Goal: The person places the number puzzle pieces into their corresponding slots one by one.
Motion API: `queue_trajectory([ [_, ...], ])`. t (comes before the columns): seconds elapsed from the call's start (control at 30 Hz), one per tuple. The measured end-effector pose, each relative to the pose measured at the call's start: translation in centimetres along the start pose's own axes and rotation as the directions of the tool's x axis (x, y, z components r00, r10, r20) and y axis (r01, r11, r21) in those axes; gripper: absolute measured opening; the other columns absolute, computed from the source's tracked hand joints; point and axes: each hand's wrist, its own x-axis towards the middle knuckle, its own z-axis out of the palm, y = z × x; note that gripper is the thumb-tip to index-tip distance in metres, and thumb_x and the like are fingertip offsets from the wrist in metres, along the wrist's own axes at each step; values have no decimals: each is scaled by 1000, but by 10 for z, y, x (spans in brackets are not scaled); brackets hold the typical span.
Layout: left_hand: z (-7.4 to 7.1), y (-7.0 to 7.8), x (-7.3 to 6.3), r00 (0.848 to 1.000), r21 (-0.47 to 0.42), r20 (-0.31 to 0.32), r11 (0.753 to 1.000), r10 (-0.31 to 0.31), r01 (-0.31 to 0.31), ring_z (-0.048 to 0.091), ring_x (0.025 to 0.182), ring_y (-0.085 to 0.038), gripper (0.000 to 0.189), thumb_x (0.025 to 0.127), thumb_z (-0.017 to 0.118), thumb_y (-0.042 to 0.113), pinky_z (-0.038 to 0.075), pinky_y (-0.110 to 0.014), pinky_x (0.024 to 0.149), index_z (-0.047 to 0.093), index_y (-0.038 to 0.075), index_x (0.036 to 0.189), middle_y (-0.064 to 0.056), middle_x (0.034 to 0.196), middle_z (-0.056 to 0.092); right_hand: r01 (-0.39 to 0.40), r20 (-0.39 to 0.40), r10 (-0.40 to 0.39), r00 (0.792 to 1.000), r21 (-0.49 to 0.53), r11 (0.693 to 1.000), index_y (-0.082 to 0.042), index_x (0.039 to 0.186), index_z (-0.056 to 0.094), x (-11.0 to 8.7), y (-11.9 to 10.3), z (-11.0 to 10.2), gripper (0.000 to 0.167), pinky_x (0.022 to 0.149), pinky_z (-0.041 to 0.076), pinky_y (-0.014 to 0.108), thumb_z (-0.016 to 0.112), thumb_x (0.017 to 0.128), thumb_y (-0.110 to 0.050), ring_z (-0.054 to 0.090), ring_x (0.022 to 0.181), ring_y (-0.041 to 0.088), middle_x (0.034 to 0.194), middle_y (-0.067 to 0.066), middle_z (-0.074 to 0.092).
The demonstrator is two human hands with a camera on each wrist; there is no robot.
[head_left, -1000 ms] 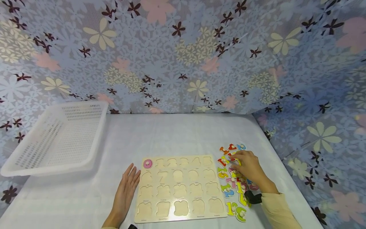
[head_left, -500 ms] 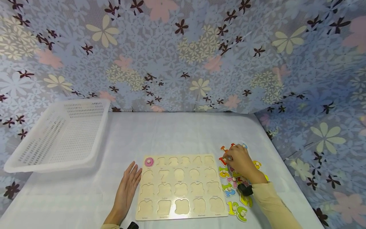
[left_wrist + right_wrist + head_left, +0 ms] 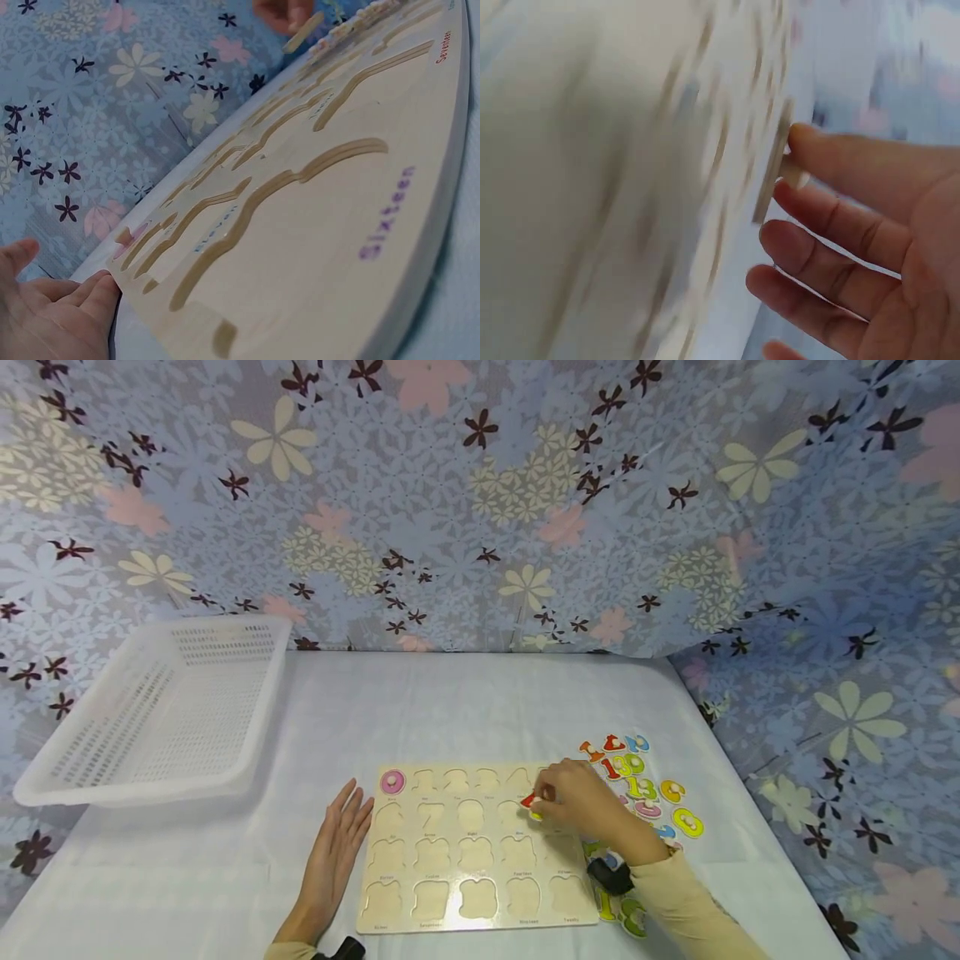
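My right hand (image 3: 588,806) is above the right part of the wooden number puzzle board (image 3: 480,928), pinching a small red-and-yellow number piece (image 3: 528,801). In the right wrist view thumb and index finger meet at the knob of this piece (image 3: 773,165), which appears edge-on; its digits are partly hidden. Beside the board's left edge lies my left hand (image 3: 332,847), fingers extended. The left wrist view has these fingertips (image 3: 105,289) against the board edge. A pink zero piece (image 3: 392,782) sits in the top-left recess; the other visible recesses hold no pieces.
Several colourful number pieces (image 3: 642,788) with knobs lie to the right of the board, some behind my right forearm. A white plastic basket (image 3: 258,718) stands at the back left. Flowered cloth (image 3: 480,527) hangs behind and beside the white-covered table (image 3: 420,702).
From the pile of pieces my right hand has moved left over the board, carrying the red-and-yellow number piece. My left hand has stayed beside the board.
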Motion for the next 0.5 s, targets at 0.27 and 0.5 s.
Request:
queue_trajectory([
  [0.27,-5,2,2,1000,43,-20,999,12,-11,7,145,-33,57,107,8,38,26,-19,112,0,9,155,-17,160,-3,284,202,-283,938,20,958,-22,76,60,67,-97,49,17,69,38,23,73,85,-29,43,62,-1,65,-19,48],
  [0.5,-4,-1,3,1000,24,7,999,29,-29,7,145,-33,56,107,7,36,23,-20,113,-1,8,155,-17,160,-4,378,251,-357,900,-39,925,-22,83,68,89,-136,72,9,68,36,20,76,82,-24,43,65,-3,65,-19,50],
])
